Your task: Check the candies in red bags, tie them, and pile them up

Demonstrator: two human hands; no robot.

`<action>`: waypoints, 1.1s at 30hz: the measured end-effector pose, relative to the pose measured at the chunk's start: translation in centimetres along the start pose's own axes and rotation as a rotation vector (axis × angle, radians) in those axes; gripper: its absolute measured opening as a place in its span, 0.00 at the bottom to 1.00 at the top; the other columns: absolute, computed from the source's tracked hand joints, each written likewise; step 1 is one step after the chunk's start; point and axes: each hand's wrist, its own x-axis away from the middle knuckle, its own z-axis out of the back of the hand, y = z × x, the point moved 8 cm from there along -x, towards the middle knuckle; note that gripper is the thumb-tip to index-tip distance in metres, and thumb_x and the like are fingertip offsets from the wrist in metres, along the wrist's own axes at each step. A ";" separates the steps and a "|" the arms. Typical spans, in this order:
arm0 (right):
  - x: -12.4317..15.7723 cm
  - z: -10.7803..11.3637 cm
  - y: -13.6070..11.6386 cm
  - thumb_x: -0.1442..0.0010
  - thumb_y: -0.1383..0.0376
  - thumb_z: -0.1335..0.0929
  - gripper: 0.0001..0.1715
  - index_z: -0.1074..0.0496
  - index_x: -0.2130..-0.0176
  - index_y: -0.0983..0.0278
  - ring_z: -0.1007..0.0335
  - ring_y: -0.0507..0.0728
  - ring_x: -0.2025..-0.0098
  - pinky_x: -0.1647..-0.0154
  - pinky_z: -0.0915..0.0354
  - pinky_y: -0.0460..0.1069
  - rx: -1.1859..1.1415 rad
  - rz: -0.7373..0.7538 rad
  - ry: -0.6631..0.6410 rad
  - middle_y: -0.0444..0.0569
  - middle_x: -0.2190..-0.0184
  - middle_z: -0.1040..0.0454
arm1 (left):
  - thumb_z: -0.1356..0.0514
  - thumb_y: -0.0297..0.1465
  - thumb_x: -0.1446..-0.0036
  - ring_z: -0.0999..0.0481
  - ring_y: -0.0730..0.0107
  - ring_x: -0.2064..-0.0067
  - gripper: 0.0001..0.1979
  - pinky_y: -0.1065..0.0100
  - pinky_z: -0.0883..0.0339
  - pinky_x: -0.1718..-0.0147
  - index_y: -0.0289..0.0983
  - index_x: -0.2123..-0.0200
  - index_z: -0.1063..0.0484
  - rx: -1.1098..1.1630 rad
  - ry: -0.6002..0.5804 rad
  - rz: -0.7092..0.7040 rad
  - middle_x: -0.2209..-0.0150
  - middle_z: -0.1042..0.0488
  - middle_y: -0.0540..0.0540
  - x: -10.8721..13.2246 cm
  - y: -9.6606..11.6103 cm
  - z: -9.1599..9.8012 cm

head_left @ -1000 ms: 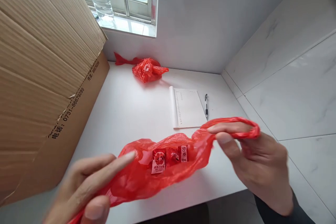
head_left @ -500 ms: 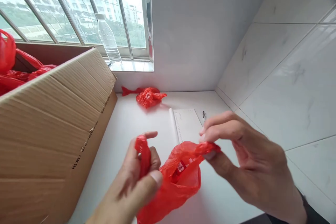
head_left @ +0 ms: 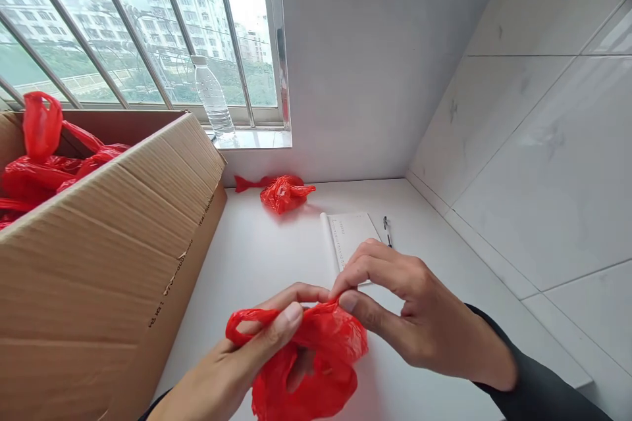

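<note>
A red plastic bag (head_left: 311,388) hangs between my two hands at the bottom middle of the head view. My left hand (head_left: 257,348) grips it from the left, with one handle loop over the thumb side and its fingers partly hidden behind the film. With thumb and fingertips my right hand (head_left: 390,306) pinches the bag's upper right edge. The bag's opening faces me; its contents are hard to make out. Just beyond my right hand lies an open notepad (head_left: 348,230) with printed or written lines, partly covered by the fingers.
At the left stands a cardboard box (head_left: 99,230) holding several red bags (head_left: 44,174). Another crumpled red bag (head_left: 284,196) lies by the wall on the white table (head_left: 212,302). A pen (head_left: 387,231) is beside the notepad. A water bottle (head_left: 213,99) stands on the window sill.
My hands have come closer together, the right one moving left with the bag's edge. The red and white item seen inside the bag no longer shows. The view has tilted up slightly.
</note>
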 end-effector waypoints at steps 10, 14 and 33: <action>0.4 -3.2 3.7 0.23 0.54 0.37 0.16 0.28 0.46 0.59 0.29 0.55 0.50 0.45 0.33 0.53 -0.351 -0.271 -0.037 0.49 0.52 0.25 | 0.38 0.35 0.33 0.24 0.68 0.59 0.05 0.70 0.31 0.58 0.43 0.62 0.22 -0.173 -0.179 -0.110 0.60 0.21 0.49 -0.8 1.8 -2.2; 1.4 -6.6 6.8 0.22 0.47 0.43 0.25 0.29 0.44 0.59 0.41 0.51 0.73 0.70 0.40 0.48 -0.548 -0.508 -0.165 0.40 0.73 0.34 | 0.42 0.17 0.47 0.28 0.74 0.68 0.18 0.75 0.34 0.69 0.46 0.59 0.26 -0.541 0.006 -0.357 0.65 0.23 0.54 -0.1 2.1 -1.2; 3.7 -3.5 10.7 0.33 0.63 0.29 0.05 0.23 0.62 0.61 0.25 0.58 0.49 0.44 0.30 0.57 -0.230 -0.518 -0.054 0.49 0.51 0.22 | 0.52 0.32 0.25 0.35 0.62 0.29 0.28 0.59 0.35 0.33 0.46 0.25 0.48 -1.213 0.409 -0.554 0.28 0.34 0.46 2.2 -2.0 1.3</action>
